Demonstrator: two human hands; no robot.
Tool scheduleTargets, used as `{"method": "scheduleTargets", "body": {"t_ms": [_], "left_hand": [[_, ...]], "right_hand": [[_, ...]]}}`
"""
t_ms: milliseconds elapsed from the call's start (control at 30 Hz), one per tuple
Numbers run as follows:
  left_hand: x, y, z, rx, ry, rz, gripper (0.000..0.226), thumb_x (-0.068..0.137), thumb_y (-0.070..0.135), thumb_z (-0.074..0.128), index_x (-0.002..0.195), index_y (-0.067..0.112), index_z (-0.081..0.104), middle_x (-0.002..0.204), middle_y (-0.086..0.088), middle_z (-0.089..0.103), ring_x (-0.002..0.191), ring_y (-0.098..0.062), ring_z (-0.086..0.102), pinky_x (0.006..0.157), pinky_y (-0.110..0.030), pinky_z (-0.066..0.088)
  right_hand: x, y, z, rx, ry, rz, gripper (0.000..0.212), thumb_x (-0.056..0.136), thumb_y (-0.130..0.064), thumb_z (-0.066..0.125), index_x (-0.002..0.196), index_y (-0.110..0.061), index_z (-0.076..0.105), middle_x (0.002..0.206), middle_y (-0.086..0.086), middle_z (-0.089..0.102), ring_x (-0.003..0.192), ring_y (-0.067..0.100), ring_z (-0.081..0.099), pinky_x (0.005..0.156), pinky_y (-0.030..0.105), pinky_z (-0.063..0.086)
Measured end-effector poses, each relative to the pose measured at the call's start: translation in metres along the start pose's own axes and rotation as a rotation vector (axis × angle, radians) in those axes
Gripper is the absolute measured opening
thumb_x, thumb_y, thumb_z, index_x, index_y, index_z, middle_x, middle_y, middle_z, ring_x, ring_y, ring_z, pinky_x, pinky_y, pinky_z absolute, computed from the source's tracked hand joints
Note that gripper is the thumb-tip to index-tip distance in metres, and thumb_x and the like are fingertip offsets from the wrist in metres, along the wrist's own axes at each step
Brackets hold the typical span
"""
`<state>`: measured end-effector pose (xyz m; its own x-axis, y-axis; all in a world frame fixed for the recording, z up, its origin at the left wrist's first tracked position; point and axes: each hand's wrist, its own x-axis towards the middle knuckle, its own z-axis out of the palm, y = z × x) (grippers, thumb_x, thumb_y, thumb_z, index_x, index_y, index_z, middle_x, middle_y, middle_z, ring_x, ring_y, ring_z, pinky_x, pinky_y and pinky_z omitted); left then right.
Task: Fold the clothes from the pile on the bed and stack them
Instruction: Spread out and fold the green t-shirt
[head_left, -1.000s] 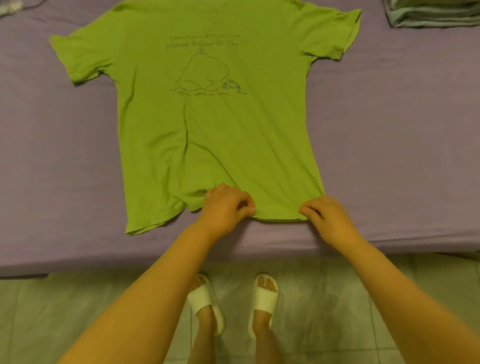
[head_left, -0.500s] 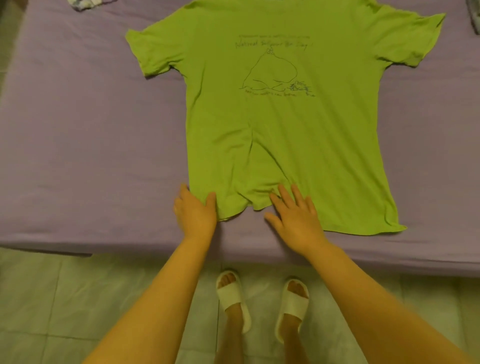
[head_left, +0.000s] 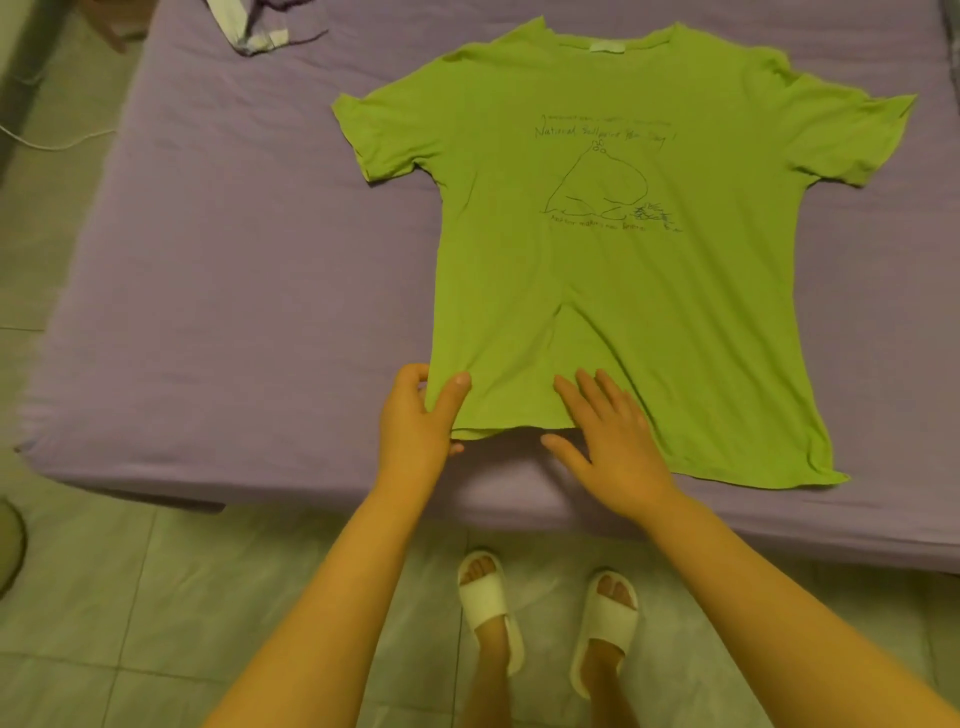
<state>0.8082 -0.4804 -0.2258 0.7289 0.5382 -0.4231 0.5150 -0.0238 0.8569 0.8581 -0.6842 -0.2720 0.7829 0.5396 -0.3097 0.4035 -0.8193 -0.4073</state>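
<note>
Both hands sit at the near hem of the shirt (head_left: 613, 291). Left hand (head_left: 415, 421) pinches the hem's left corner, thumb on top of the cloth and fingers curled round its edge. Right hand (head_left: 608, 436) lies flat on the cloth a little to the right, fingers straight and spread, gripping nothing.

Largest in view is the bed (head_left: 234, 291), covered in a purple sheet, filling the upper part of the view. The green shirt is spread front-up on it, right of centre, sleeves out to both sides, collar at the far side, hem near the bed's front edge. A dark line drawing with handwritten text (head_left: 608, 176) marks the chest.

At the far left corner of the bed lies a pale striped cloth (head_left: 254, 31), partly cut off by the frame.

Below the bed, on a tiled floor (head_left: 130, 623), stand two feet in white slides (head_left: 491, 597).
</note>
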Motion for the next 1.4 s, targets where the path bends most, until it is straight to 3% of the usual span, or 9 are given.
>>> {"method": "scheduleTargets", "body": {"t_ms": [200,367,500,600,733,900,1133,1267,1400], "left_hand": [[0.008,-0.005,-0.043,0.062,-0.028,-0.116,0.015,0.085,0.026,0.07,0.081,0.016,0.06,0.066,-0.001,0.059,0.04,-0.006,0.053,0.036,-0.022,0.043],[0.032,-0.041,-0.067,0.822,0.005,-0.094,0.035,0.088,0.039,0.063,0.106,0.009,0.058,0.104,-0.016,0.065,0.096,-0.037,0.06,0.073,-0.041,0.046],[0.039,-0.056,-0.046,1.241,-0.023,0.185,0.043,0.085,0.029,0.063,0.124,0.015,0.053,0.117,-0.014,0.057,0.107,-0.035,0.051,0.08,-0.041,0.04],[0.033,-0.053,0.0,1.111,-0.24,0.569,0.033,0.086,0.023,0.061,0.118,0.016,0.062,0.112,-0.013,0.058,0.105,-0.034,0.051,0.081,-0.042,0.042],[0.017,-0.056,0.068,1.1,-0.551,0.664,0.035,0.087,0.029,0.056,0.119,0.016,0.059,0.116,-0.009,0.054,0.11,-0.029,0.046,0.085,-0.04,0.038],[0.022,-0.062,0.09,1.078,-0.483,0.533,0.03,0.091,0.036,0.053,0.117,0.026,0.061,0.113,-0.003,0.058,0.109,-0.025,0.049,0.082,-0.034,0.037],[0.014,-0.049,0.085,0.953,-0.463,0.5,0.019,0.09,0.034,0.057,0.1,0.025,0.07,0.103,-0.002,0.06,0.101,-0.023,0.053,0.082,-0.036,0.041],[0.005,-0.046,0.086,1.007,-0.475,0.526,0.019,0.089,0.032,0.056,0.095,0.02,0.07,0.098,-0.003,0.063,0.096,-0.025,0.055,0.079,-0.037,0.041],[-0.004,-0.045,0.105,1.047,-0.492,0.567,0.018,0.09,0.026,0.052,0.092,0.013,0.065,0.098,-0.006,0.063,0.093,-0.028,0.054,0.077,-0.038,0.04]], "right_hand": [[0.005,-0.016,0.003,0.0,-0.054,-0.053,0.073,0.088,-0.072,0.018,0.15,-0.033,0.015,0.157,0.001,0.021,0.145,0.023,0.015,0.117,0.041,0.011],[-0.002,0.002,0.019,-0.199,-0.288,-0.083,0.064,0.094,-0.043,0.044,0.15,-0.027,0.018,0.156,-0.001,0.022,0.141,0.019,0.022,0.11,0.032,0.027],[0.004,0.008,0.023,-0.067,-0.136,-0.02,0.043,0.093,-0.028,0.051,0.135,-0.02,0.049,0.141,0.001,0.048,0.127,0.023,0.041,0.101,0.033,0.035],[0.005,0.019,0.021,0.005,-0.045,0.057,0.03,0.091,-0.021,0.058,0.12,-0.016,0.063,0.125,0.004,0.06,0.115,0.029,0.049,0.095,0.037,0.039],[-0.01,0.043,0.018,-0.034,0.001,0.107,0.031,0.086,-0.014,0.064,0.117,-0.012,0.066,0.117,0.011,0.062,0.107,0.036,0.052,0.085,0.041,0.045],[-0.026,0.077,0.008,-0.075,0.075,0.157,0.021,0.089,-0.014,0.063,0.109,-0.01,0.07,0.1,0.015,0.068,0.09,0.038,0.058,0.073,0.043,0.048],[-0.03,0.089,-0.005,-0.093,-0.049,0.139,0.029,0.097,-0.027,0.047,0.122,-0.021,0.06,0.103,0.011,0.068,0.095,0.033,0.06,0.076,0.039,0.042],[-0.034,0.098,-0.011,-0.117,-0.087,0.014,0.038,0.087,-0.041,0.061,0.115,-0.014,0.061,0.109,0.01,0.062,0.1,0.032,0.055,0.08,0.039,0.042],[-0.031,0.103,-0.007,-0.192,-0.081,-0.04,0.021,0.089,-0.025,0.059,0.107,-0.016,0.066,0.107,0.009,0.065,0.097,0.031,0.057,0.078,0.037,0.044]]}}
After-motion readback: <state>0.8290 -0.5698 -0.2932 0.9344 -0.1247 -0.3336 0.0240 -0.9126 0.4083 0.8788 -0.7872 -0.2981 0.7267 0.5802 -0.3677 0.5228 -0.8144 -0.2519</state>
